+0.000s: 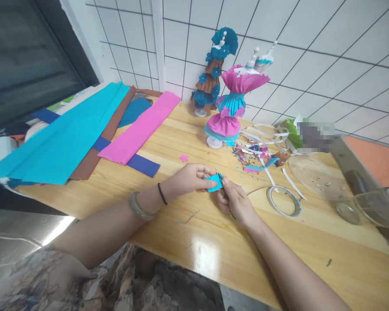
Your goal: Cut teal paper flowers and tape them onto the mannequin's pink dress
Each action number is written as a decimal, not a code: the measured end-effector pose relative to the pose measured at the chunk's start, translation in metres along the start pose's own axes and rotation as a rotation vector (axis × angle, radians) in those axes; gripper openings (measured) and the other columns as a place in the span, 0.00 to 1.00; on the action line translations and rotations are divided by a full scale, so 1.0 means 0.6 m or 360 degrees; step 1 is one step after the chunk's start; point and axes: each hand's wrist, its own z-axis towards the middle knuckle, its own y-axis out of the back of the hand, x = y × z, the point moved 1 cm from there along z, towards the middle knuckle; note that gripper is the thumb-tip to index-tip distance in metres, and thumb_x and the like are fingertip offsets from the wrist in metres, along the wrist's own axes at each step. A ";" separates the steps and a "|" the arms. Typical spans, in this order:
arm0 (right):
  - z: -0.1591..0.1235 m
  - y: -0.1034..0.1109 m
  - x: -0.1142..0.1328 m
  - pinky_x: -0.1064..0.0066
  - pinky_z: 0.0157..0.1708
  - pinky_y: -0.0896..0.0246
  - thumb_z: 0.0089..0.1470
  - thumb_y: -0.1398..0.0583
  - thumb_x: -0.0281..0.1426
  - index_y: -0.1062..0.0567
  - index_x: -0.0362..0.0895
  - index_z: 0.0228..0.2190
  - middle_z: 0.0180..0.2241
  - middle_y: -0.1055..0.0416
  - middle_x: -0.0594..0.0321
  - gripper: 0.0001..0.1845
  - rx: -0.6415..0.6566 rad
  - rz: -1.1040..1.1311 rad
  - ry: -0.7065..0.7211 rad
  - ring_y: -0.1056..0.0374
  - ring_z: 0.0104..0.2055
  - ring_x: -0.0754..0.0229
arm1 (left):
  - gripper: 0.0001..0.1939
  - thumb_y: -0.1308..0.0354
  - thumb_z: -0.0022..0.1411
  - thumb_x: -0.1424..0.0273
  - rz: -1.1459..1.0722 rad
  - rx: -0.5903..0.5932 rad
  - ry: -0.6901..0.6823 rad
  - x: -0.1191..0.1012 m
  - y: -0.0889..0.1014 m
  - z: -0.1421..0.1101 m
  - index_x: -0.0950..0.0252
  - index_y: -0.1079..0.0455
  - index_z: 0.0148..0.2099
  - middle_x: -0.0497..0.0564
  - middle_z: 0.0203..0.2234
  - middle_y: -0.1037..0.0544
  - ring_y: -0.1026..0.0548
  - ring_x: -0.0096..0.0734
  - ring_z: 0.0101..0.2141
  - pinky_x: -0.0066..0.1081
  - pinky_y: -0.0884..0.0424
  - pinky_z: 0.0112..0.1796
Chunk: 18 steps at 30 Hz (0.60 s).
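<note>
Over the middle of the table, my left hand (192, 177) pinches a small piece of turquoise crepe paper (213, 183) between thumb and fingers. My right hand (238, 203) is closed at the paper's right edge, around dark scissors that its fingers mostly hide. Just beyond my hands lies a pink paper flower (184, 158). Farther back stands a pink and turquoise ruffled paper figure (228, 123) on a white base, and behind it a teal and brown one (210, 80) with small flowers.
Turquoise (68, 134), brown and pink crepe paper sheets (141, 127) lie at the left, with a dark blue strip (144, 165). Paper scraps (257, 151) and white strips spread at the right, near a tape roll (283, 201), a clear round lid (316, 177) and clear containers (379, 207).
</note>
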 end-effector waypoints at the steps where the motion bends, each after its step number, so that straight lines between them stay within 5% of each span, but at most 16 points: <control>1: 0.000 0.000 0.001 0.74 0.12 0.63 0.53 0.50 0.57 0.44 0.46 0.16 0.12 0.54 0.74 0.30 -0.0007 -0.0003 0.0001 0.58 0.12 0.70 | 0.20 0.32 0.46 0.69 -0.0008 -0.0001 -0.0003 0.002 0.000 0.000 0.72 0.31 0.40 0.48 0.25 0.25 0.29 0.19 0.25 0.23 0.35 0.29; 18: -0.001 0.003 -0.002 0.75 0.12 0.60 0.54 0.51 0.56 0.43 0.46 0.17 0.13 0.53 0.73 0.29 -0.0022 -0.0135 0.0056 0.55 0.13 0.70 | 0.12 0.34 0.47 0.77 -0.0033 -0.0062 0.0058 -0.010 0.002 -0.003 0.74 0.28 0.37 0.49 0.25 0.23 0.27 0.18 0.24 0.22 0.32 0.30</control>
